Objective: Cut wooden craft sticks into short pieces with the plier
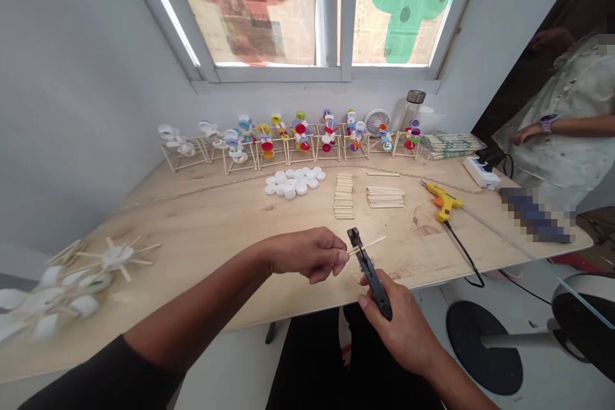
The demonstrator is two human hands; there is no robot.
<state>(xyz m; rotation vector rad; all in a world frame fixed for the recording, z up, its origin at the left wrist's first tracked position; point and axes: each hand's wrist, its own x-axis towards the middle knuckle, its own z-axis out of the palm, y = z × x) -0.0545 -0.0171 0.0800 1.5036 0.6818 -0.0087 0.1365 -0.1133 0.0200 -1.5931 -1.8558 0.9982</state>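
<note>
A: Light source?
B: Daylight via window (336, 13), diffused by paper on it. Bright, even; faint soft shadows on table (216, 224) below the window.
A: Focus?
B: Sharp straight below the window: left hand (307, 253), right hand (403, 327), stick (368, 245), cutter (372, 278). Far down-left, cap pieces (52, 298) smeared. Table edge bows. Down-right, pixelated blocks (538, 214).

Bare table (202, 230) ahead gives room; bottle caps (294, 182) and stick stacks (369, 195) block farther back.
</note>
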